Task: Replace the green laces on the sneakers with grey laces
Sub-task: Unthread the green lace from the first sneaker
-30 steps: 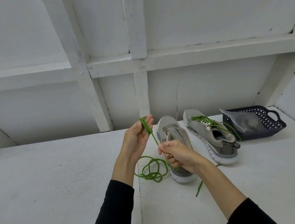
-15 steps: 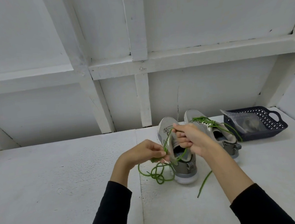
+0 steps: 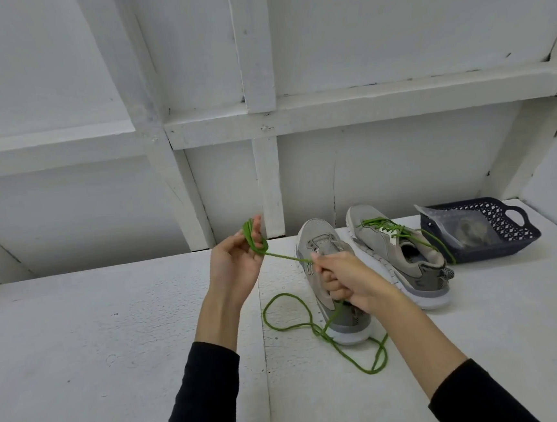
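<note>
**Green lace wound on the left hand, stretched to the right**

The left hand (image 3: 238,265) is raised above the table (image 3: 95,327), palm toward the camera, with several turns of the loose green lace (image 3: 288,314) wrapped around its upright fingers (image 3: 255,233), which are held close together. From those turns the lace runs taut down to the right hand (image 3: 344,280), whose fingers are curled round it and pinch it just above the near sneaker (image 3: 327,250). Below the right hand the lace drops past the heel of that sneaker and lies in slack loops on the table, one loop to the sneaker's left and another in front of its heel.

The near sneaker, grey with a pale sole, stands toward the back edge of the table with its toe pointing at the wall; its eyelets show no lace. Just beside it on the right stands the second sneaker (image 3: 398,254), with its green lace (image 3: 390,229) threaded, one end trailing over the heel side. Further right, near the back right corner, sits a dark perforated basket (image 3: 507,227) with a clear plastic bag (image 3: 457,225) leaning in it; what the bag holds is too blurred to tell.
</note>
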